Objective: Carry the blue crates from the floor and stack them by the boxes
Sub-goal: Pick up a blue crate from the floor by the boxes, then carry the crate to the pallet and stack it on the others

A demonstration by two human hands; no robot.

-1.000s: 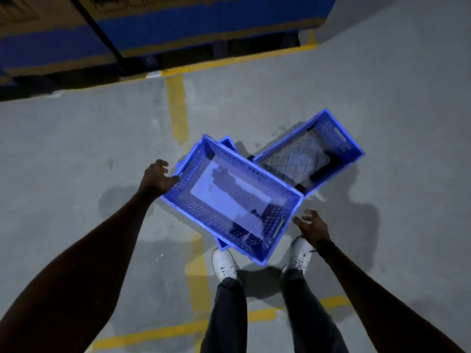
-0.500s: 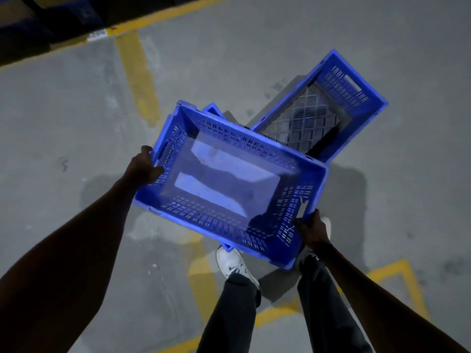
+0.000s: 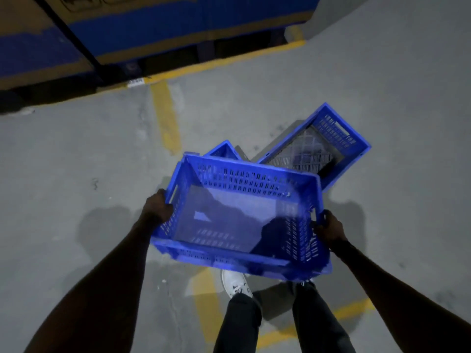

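I hold an empty blue slotted crate (image 3: 244, 220) in the air in front of my legs, tilted slightly toward me. My left hand (image 3: 156, 208) grips its left end at the handle slot, and my right hand (image 3: 330, 229) grips its right end. A second blue crate (image 3: 339, 146) lies on the grey floor behind it to the right, open side up. The corner of a third blue crate (image 3: 223, 150) pokes out behind the held one. Cardboard boxes (image 3: 178, 24) with blue bands stand on pallets along the top of the view.
Yellow floor lines (image 3: 165, 118) run from the boxes toward me and across near my feet. My white shoe (image 3: 234, 282) and dark trousers (image 3: 280, 324) are below the crate. Bare concrete floor (image 3: 63, 161) spreads to the left and to the right.
Both hands closed on the crate's ends and lifted it off the floor stack. It now hangs higher and squarer to me, and my view has tipped up so the boxes show again.
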